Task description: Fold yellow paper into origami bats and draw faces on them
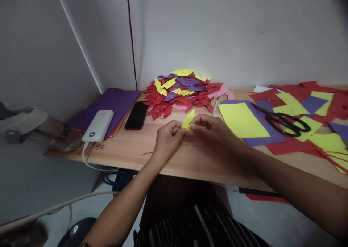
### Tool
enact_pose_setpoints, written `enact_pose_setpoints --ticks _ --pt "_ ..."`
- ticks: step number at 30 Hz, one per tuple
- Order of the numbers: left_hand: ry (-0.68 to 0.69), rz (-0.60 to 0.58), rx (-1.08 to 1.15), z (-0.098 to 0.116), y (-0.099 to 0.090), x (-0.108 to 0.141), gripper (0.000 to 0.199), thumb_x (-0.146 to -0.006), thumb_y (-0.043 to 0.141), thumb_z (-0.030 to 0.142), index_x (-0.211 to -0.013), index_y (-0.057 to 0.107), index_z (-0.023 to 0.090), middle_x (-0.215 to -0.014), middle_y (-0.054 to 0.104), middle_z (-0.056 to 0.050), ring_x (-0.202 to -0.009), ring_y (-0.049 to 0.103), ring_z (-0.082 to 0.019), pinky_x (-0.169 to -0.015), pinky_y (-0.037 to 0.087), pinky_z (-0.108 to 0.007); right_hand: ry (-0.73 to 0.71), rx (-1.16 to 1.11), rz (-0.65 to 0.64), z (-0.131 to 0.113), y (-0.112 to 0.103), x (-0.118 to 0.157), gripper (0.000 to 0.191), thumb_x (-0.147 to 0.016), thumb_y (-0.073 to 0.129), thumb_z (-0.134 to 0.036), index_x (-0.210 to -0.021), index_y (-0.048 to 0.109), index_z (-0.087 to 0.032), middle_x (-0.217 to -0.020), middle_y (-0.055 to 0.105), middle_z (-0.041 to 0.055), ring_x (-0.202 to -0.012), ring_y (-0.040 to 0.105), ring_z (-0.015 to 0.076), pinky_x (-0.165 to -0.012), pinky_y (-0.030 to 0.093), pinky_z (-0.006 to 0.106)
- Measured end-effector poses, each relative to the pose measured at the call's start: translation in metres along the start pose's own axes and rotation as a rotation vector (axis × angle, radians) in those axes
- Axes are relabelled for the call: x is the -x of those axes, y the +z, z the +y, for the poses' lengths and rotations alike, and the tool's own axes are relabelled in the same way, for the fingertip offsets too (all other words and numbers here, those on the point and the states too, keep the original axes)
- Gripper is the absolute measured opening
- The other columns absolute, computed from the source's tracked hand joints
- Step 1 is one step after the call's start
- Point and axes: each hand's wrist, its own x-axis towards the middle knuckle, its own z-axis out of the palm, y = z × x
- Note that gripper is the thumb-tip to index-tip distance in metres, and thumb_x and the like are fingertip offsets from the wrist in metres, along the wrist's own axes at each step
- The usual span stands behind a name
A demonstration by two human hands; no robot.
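Between my two hands, just above the wooden table, is a small piece of folded yellow paper (188, 121) with one pointed flap standing up. My left hand (169, 137) pinches its lower left side with thumb and fingers. On the other side, my right hand (210, 128) has its fingertips closed on the paper's right edge; some of those fingers are hidden. Behind the hands lies a heap of folded paper pieces (187, 82) in red, purple, yellow and pink, a few with small drawn faces. A pen (215, 107) rests just beyond my right hand.
Yellow sheets (244, 119) lie on purple paper at the right, beside black-handled scissors (285, 122) and scattered paper scraps (307, 104). Leftward are a black phone (136, 115), a white power bank (98, 125) with a cable, purple sheets (114, 100) and a clear bottle (54, 131).
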Motion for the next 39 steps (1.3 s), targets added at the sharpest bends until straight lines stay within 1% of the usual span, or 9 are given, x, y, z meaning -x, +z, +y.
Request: enact_pose_setpoints --ticks 4,11,17,22,26,30,33,36,39 --pt "-0.003 0.019 0.021 0.0 0.0 0.0 0.008 -0.081 0.058 0.024 -0.079 0.057 0.016 -0.072 0.071 -0.003 -0.062 0.066 -0.013 -0.062 0.048 -0.022 -0.053 0.054 0.046 0.002 0.003 0.0 0.015 -0.081 0.061 -0.033 -0.083 0.061 -0.018 -0.081 0.066 0.0021 -0.076 0.059 0.0162 -0.069 0.046 0.029" --pt "-0.006 0.04 0.056 0.001 0.001 0.0 0.009 -0.082 0.058 0.024 -0.078 0.056 0.016 -0.07 0.07 -0.002 -0.059 0.066 -0.012 -0.061 0.05 -0.022 -0.068 0.085 0.067 0.0 0.004 0.002 0.014 -0.083 0.06 -0.031 -0.087 0.065 -0.019 -0.087 0.068 0.0032 -0.082 0.061 0.0172 -0.073 0.047 0.029" --pt "0.008 0.022 -0.001 -0.001 0.001 0.0 0.008 -0.082 0.058 0.023 -0.079 0.058 0.016 -0.072 0.071 -0.003 -0.062 0.066 -0.012 -0.062 0.049 -0.022 -0.041 0.104 0.102 -0.001 0.006 0.003 0.012 -0.081 0.061 -0.03 -0.079 0.063 -0.019 -0.078 0.066 0.0011 -0.075 0.059 0.0153 -0.068 0.045 0.028" --pt "0.014 -0.004 -0.036 -0.001 0.001 0.0 0.008 -0.083 0.057 0.024 -0.08 0.059 0.016 -0.07 0.07 -0.003 -0.063 0.067 -0.014 -0.064 0.05 -0.024 0.025 0.033 0.058 0.004 0.005 0.001 0.018 -0.081 0.06 -0.035 -0.078 0.059 -0.017 -0.074 0.063 0.0008 -0.07 0.056 0.0142 -0.063 0.042 0.027" --pt "-0.017 -0.025 0.023 0.0 0.002 -0.001 0.007 -0.08 0.058 0.022 -0.078 0.059 0.015 -0.066 0.069 -0.002 -0.06 0.066 -0.013 -0.062 0.05 -0.023 0.03 0.057 0.072 0.001 0.007 0.002 0.015 -0.08 0.058 -0.032 -0.075 0.055 -0.018 -0.072 0.061 0.0 -0.067 0.054 0.0135 -0.062 0.04 0.027" --pt "-0.063 -0.055 0.09 0.0 0.002 -0.003 0.009 -0.078 0.06 0.023 -0.079 0.058 0.014 -0.061 0.068 -0.002 -0.055 0.064 -0.012 -0.055 0.046 -0.021 0.003 0.126 0.124 -0.006 0.01 0.003 0.011 -0.079 0.055 -0.027 -0.073 0.05 -0.02 -0.069 0.057 -0.0019 -0.066 0.051 0.013 -0.061 0.04 0.027" --pt "-0.08 -0.066 0.144 0.0 0.002 -0.003 0.011 -0.077 0.062 0.024 -0.078 0.058 0.013 -0.062 0.068 -0.003 -0.054 0.064 -0.013 -0.055 0.046 -0.021 -0.007 0.169 0.153 -0.007 0.011 0.003 0.012 -0.078 0.055 -0.026 -0.071 0.048 -0.02 -0.07 0.055 -0.0018 -0.067 0.051 0.0132 -0.062 0.041 0.027" --pt "-0.077 -0.053 0.159 0.0 0.001 -0.004 0.012 -0.077 0.063 0.024 -0.077 0.057 0.013 -0.061 0.068 -0.003 -0.054 0.065 -0.013 -0.056 0.046 -0.021 0.042 0.138 0.126 -0.006 0.009 0.002 0.012 -0.079 0.056 -0.03 -0.075 0.051 -0.02 -0.071 0.057 -0.0012 -0.067 0.052 0.0136 -0.061 0.041 0.027" --pt "-0.057 -0.065 0.157 -0.001 0.0 -0.004 0.012 -0.078 0.062 0.025 -0.079 0.057 0.013 -0.064 0.069 -0.003 -0.056 0.065 -0.013 -0.057 0.047 -0.022 0.085 0.091 0.041 -0.005 0.006 0.001 0.016 -0.079 0.057 -0.035 -0.078 0.054 -0.02 -0.072 0.061 -0.0007 -0.066 0.054 0.014 -0.06 0.041 0.027"
